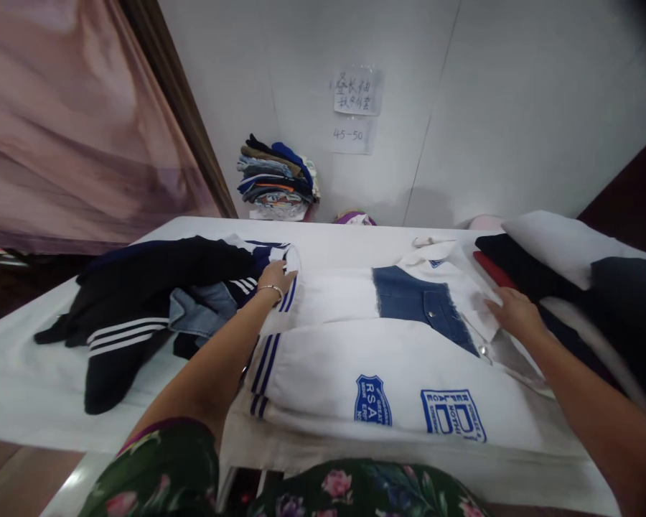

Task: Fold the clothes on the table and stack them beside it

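Note:
A white jacket (323,362) with navy-striped trim, blue printed patches and a denim panel (412,294) lies spread sideways on the table in front of me. Its near sleeve is laid across the body. My left hand (277,276) is closed on the striped trim at the jacket's far left side. Over at the collar end, my right hand (517,312) pinches the white fabric near its edge; part of the fingertips is hidden by cloth. A metal snap shows on the denim and another near the right hand.
Dark clothes (145,280) with white stripes and a denim piece (199,312) are heaped on the left of the white table (339,244). More garments (554,266) lie at the right. Beyond the table rises a stack of folded clothes (277,176). Paper notes (358,92) hang on the wall.

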Motion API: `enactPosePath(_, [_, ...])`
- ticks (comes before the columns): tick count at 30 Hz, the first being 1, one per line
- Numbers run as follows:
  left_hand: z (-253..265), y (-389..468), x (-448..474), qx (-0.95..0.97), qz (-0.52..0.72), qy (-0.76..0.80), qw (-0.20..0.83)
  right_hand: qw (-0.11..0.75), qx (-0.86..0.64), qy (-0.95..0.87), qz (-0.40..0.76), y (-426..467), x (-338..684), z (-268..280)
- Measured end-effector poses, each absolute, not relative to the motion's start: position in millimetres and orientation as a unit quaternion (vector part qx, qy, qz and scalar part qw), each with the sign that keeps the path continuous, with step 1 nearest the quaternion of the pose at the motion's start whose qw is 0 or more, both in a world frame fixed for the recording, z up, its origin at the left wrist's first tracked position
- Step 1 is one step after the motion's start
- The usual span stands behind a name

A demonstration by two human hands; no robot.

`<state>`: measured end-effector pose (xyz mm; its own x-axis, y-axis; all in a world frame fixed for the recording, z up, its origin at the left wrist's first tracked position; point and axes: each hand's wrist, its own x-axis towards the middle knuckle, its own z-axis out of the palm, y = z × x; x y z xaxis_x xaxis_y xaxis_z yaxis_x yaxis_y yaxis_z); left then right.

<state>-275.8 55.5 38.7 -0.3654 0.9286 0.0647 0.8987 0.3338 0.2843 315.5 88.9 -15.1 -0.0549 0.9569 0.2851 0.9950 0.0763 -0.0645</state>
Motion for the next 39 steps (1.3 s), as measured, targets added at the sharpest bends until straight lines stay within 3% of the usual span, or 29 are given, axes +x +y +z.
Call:
enactPosePath(3, [33, 31, -255, 0.679, 0.137, 0.721, -0.002, 0.195, -0.572, -0.793, -0.08, 70, 286, -14])
enactPosePath(9, [-4, 13, -243, 0.726, -0.019, 0.685, 0.065, 0.046, -0.628, -0.777, -0.005, 48, 262, -45])
enactPosePath(13, [5, 21, -244, 0.696, -0.043, 0.709, 0.107, 0.042, -0.646, -0.761, 0.047, 55, 268, -45])
enactPosePath(15, [17, 24, -232, 0.683, -0.04, 0.72, 0.117, 0.103, -0.639, -0.756, 0.095, 62, 266, -33])
enactPosePath(19, [27, 28, -186, 0.745, -0.023, 0.66, 0.093, 0.343, -0.643, -0.628, 0.275, 87, 252, -3])
enactPosePath(21, [20, 31, -167, 0.765, -0.033, 0.639, 0.079, 0.412, -0.647, -0.555, 0.323, 107, 243, 8])
enactPosePath(31, [-21, 43, -167, 0.747, -0.044, 0.663, 0.029, 0.549, -0.641, -0.296, 0.447, 222, 224, 14])
enactPosePath(39, [-29, 44, -167, 0.756, -0.039, 0.654, 0.005, 0.575, -0.623, -0.167, 0.504, 289, 214, -2])
